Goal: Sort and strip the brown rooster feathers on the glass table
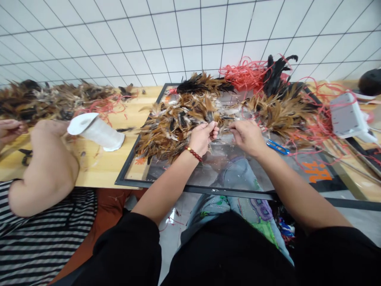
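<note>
My left hand (204, 137), with a beaded bracelet at the wrist, is closed on a small bunch of brown feathers (208, 109) whose tips point up and away. A short gap to its right is my right hand (247, 137), its fingers pinched together; whatever lies between them is too small to make out. Under and beside my left hand spreads a large pile of brown and black feathers (166, 133). Another heap of brown feathers (278, 113) lies just beyond my right hand. Both hands are above a glass panel with a dark frame (214, 191).
Red plastic ribbon (245, 75) is tangled at the back. To the right are a blue tool (277, 147) and a white device (348, 116). On the left, a co-worker's arm (44, 167) rests near a white roll (98, 133) and more feathers (59, 97). A tiled wall (190, 35) stands behind.
</note>
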`<state>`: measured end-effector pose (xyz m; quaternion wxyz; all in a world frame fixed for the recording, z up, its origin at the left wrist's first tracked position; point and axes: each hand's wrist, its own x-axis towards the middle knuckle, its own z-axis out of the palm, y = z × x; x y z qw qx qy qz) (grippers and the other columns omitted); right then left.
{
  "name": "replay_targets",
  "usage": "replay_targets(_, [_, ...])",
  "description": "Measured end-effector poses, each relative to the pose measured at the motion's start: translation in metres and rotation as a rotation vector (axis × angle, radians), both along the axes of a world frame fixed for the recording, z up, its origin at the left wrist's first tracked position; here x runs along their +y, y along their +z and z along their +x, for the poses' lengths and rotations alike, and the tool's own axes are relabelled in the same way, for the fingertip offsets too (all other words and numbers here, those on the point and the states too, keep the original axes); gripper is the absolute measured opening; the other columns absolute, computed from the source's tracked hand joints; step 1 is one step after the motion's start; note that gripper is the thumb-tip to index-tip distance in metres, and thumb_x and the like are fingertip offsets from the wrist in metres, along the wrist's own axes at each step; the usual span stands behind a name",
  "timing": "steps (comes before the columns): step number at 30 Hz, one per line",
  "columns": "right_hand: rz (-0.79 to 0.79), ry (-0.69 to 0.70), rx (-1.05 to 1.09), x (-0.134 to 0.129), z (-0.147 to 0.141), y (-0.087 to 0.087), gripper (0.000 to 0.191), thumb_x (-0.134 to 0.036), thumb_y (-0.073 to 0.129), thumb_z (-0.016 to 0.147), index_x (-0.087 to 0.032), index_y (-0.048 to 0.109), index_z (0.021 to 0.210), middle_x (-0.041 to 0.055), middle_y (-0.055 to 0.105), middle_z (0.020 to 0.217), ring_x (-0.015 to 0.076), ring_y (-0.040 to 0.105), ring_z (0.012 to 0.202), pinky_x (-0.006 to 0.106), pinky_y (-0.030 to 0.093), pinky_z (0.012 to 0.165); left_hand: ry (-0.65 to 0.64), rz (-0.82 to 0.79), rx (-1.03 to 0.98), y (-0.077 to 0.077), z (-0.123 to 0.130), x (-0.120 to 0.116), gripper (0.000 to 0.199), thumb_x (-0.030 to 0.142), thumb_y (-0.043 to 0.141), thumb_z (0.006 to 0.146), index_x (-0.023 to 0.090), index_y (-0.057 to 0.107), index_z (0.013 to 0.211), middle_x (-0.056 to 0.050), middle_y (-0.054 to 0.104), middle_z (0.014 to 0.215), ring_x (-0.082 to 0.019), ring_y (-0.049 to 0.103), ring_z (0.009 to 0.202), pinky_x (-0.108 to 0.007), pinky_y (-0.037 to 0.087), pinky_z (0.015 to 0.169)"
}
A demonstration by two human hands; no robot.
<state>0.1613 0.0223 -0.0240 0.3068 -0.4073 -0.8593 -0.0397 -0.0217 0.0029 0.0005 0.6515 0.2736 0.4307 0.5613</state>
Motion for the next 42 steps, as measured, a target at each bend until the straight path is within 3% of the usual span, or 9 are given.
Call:
replay_targets(7, [0.091,-0.009,-0.072,-0.005,0.001,0.017,0.03,-0.026,0.041,0.101,-0.027,0.07,0.099,0.0082,0.07,0.099,0.027,0.057,0.097,0.049,0.035,0.092,-0.132,-0.01,0.177,-0.002,0.006,-0.006,0.02,0.018,0.073,0.087,0.01,0.064,0.072,-0.004,0.07,0.065,-0.008,0.064,0.056,-0.021,0.05,0.059])
replay_targets(14, [0.066,0.04,-0.072,-0.007,-0.004,0.02,0.027,-0.03,0.043,0.101,-0.028,0.069,0.092,0.0056,0.067,0.091,0.0241,0.056,0.092,0.049,0.036,0.096,-0.276,0.03,0.353,-0.007,0.009,-0.007,0.026,0.013,0.073,0.085,0.01,0.063,0.062,-0.002,0.064,0.054,-0.006,0.057,0.045,-0.019,0.045,0.05])
replay_targets(21, [0.075,-0.26,0.066,0.009,0.042,0.029,0.02,-0.028,0.055,0.093,-0.022,0.074,0.092,0.0107,0.07,0.093,0.0298,0.062,0.094,0.05,0.042,0.086,-0.051,0.07,0.209,-0.004,0.005,-0.001,0.018,0.016,0.071,0.088,0.012,0.065,0.072,0.003,0.062,0.057,-0.004,0.054,0.047,-0.016,0.041,0.049])
replay_targets(27, [-0.31,0.149,-0.045,0.014,0.061,0.018,0.013,-0.028,0.068,0.081,-0.024,0.077,0.09,0.0043,0.074,0.087,0.0217,0.065,0.079,0.036,0.047,0.073,0.076,0.073,0.111,0.001,0.0,0.002,0.017,0.025,0.074,0.087,0.014,0.064,0.08,0.004,0.063,0.059,-0.004,0.053,0.048,-0.017,0.041,0.051])
replay_targets(30, [-0.439,0.218,-0.105,0.013,0.05,0.012,0.019,-0.027,0.077,0.072,-0.025,0.078,0.091,0.0034,0.074,0.087,0.0208,0.065,0.078,0.034,0.048,0.073,0.079,0.077,0.098,-0.001,0.0,0.003,0.015,0.02,0.072,0.089,0.013,0.064,0.078,0.004,0.062,0.058,-0.004,0.052,0.048,-0.018,0.041,0.052])
replay_targets(32, [-0.481,0.215,-0.079,0.012,0.042,0.011,0.009,-0.023,0.074,0.073,-0.023,0.076,0.082,0.0031,0.072,0.081,0.02,0.065,0.076,0.033,0.047,0.073,0.051,0.073,0.096,-0.002,0.001,0.003,0.016,0.019,0.071,0.089,0.012,0.064,0.077,0.003,0.062,0.058,-0.004,0.053,0.049,-0.018,0.042,0.053])
replay_targets(34, [-0.506,0.176,0.079,0.009,0.035,0.013,0.004,-0.023,0.069,0.078,-0.021,0.071,0.075,0.0026,0.069,0.075,0.0183,0.063,0.073,0.032,0.047,0.072,0.013,0.068,0.099,-0.003,0.002,0.002,0.016,0.019,0.071,0.089,0.011,0.064,0.077,0.003,0.063,0.059,-0.004,0.054,0.05,-0.018,0.042,0.053])
replay_targets(37, [-0.617,0.116,0.544,0.006,0.025,0.018,0.019,-0.036,0.069,0.083,-0.02,0.063,0.077,0.0005,0.063,0.067,0.0136,0.057,0.062,0.029,0.045,0.063,-0.042,0.053,0.106,-0.003,0.004,-0.001,0.015,0.019,0.071,0.089,0.011,0.064,0.079,0.002,0.064,0.061,-0.004,0.056,0.051,-0.017,0.043,0.054])
replay_targets(42, [-0.773,0.129,1.067,0.004,0.008,0.018,0.041,-0.055,0.082,0.072,-0.023,0.058,0.08,-0.0022,0.06,0.063,0.0109,0.056,0.056,0.026,0.046,0.056,-0.239,-0.033,0.057,-0.002,0.005,-0.005,0.015,0.012,0.061,0.094,0.011,0.063,0.08,-0.003,0.072,0.075,-0.007,0.065,0.059,-0.019,0.049,0.057])
